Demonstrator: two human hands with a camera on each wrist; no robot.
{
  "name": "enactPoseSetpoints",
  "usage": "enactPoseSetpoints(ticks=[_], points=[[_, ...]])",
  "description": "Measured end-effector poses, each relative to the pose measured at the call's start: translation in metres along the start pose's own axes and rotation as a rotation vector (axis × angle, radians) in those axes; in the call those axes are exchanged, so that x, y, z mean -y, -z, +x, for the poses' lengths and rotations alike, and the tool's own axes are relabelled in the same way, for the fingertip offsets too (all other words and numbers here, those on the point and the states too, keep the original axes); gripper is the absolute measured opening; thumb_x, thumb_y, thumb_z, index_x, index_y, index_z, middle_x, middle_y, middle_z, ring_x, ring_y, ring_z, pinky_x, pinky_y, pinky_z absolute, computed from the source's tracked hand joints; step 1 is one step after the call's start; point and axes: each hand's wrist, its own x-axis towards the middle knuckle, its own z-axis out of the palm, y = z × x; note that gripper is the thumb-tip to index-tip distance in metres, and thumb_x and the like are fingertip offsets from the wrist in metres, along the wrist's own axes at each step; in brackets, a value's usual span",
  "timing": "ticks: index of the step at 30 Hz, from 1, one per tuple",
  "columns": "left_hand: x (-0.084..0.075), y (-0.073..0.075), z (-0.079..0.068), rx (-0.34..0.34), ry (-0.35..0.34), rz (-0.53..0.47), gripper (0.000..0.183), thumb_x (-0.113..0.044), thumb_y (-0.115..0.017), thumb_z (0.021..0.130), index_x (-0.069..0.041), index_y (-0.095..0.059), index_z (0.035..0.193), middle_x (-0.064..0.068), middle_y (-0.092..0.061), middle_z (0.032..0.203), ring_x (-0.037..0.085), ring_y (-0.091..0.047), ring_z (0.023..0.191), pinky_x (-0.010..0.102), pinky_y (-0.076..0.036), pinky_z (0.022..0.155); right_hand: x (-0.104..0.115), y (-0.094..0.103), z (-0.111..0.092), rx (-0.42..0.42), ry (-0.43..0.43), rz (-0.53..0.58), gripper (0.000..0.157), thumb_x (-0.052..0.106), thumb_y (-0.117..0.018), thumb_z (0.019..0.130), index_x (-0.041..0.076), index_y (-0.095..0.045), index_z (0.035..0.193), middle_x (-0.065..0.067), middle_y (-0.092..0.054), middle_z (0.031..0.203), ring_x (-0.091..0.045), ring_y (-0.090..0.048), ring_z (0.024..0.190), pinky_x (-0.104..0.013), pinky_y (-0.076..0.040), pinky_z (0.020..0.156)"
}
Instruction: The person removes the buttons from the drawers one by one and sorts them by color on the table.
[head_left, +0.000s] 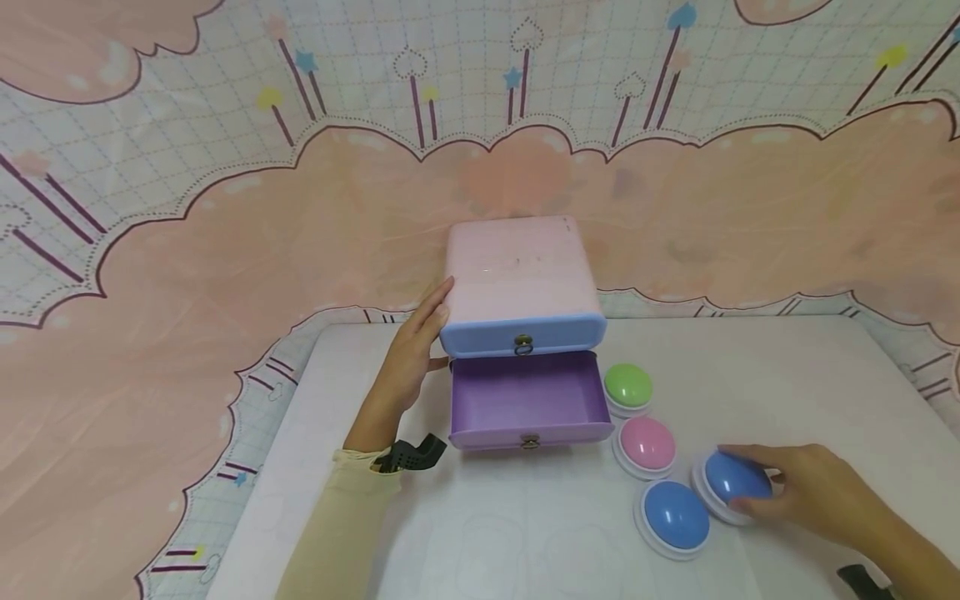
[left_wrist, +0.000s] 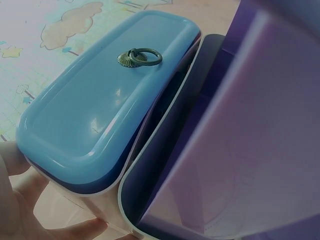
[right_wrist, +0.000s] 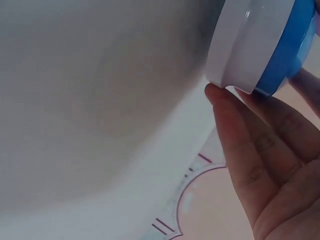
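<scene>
A small two-drawer box (head_left: pixel 517 275) with a pink top stands at the back of the table. Its blue upper drawer (left_wrist: pixel 85 100) is closed, while the purple lower drawer (head_left: pixel 531 396) is pulled out with a bare floor. My left hand (head_left: pixel 408 358) rests against the box's left side, fingers spread along it. At the right, my right hand (head_left: pixel 813 492) grips a blue push button (head_left: pixel 735 477) with a white base by its edge; in the right wrist view this button (right_wrist: pixel 255 45) is tilted. Another blue button (head_left: pixel 677 515) lies just left of it.
A pink button (head_left: pixel 647 443) and a green button (head_left: pixel 628 386) lie to the right of the open drawer, in a line with the loose blue one. The white table (head_left: pixel 480 533) ends at the back near a patterned cloth (head_left: pixel 360 217).
</scene>
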Motion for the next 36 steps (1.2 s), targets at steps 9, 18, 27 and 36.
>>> enactPoseSetpoints(ticks=[9, 18, 27, 36], points=[[0.001, 0.001, 0.001, 0.008, 0.003, 0.006, 0.049, -0.046, -0.045, 0.107, -0.043, -0.039, 0.156, -0.014, -0.018, 0.17, 0.029, -0.03, 0.152, 0.074, -0.043, 0.1, -0.001, -0.006, -0.003, 0.064, -0.059, -0.028, 0.08, 0.07, -0.081, 0.07, 0.02, -0.07, 0.132, -0.007, -0.075, 0.116, -0.014, -0.063, 0.086, -0.047, -0.061, 0.081], [0.0, 0.0, 0.0, 0.01, 0.002, 0.011, 0.048, -0.047, -0.044, 0.108, -0.044, -0.038, 0.156, -0.014, -0.018, 0.17, 0.031, -0.032, 0.151, 0.074, -0.044, 0.1, -0.001, -0.009, -0.005, 0.073, -0.054, -0.053, 0.079, 0.068, -0.082, 0.07, 0.019, -0.07, 0.132, -0.012, -0.074, 0.123, -0.031, -0.069, 0.102, -0.059, -0.057, 0.088], [0.002, 0.001, 0.001, 0.008, -0.004, 0.01, 0.049, -0.046, -0.045, 0.108, -0.043, -0.039, 0.156, -0.012, -0.016, 0.171, 0.031, -0.028, 0.153, 0.076, -0.043, 0.099, -0.002, -0.012, -0.009, 0.108, -0.082, -0.047, 0.085, 0.074, -0.08, 0.067, 0.02, -0.07, 0.132, -0.009, -0.073, 0.126, -0.036, -0.068, 0.11, -0.062, -0.056, 0.091], [0.001, 0.001, 0.001, 0.01, -0.003, 0.007, 0.048, -0.047, -0.045, 0.107, -0.044, -0.039, 0.155, -0.012, -0.016, 0.171, 0.029, -0.028, 0.153, 0.075, -0.043, 0.099, -0.003, -0.013, -0.011, 0.124, -0.069, -0.06, 0.082, 0.073, -0.079, 0.069, 0.02, -0.07, 0.132, -0.01, -0.073, 0.127, -0.036, -0.069, 0.11, -0.063, -0.055, 0.091]])
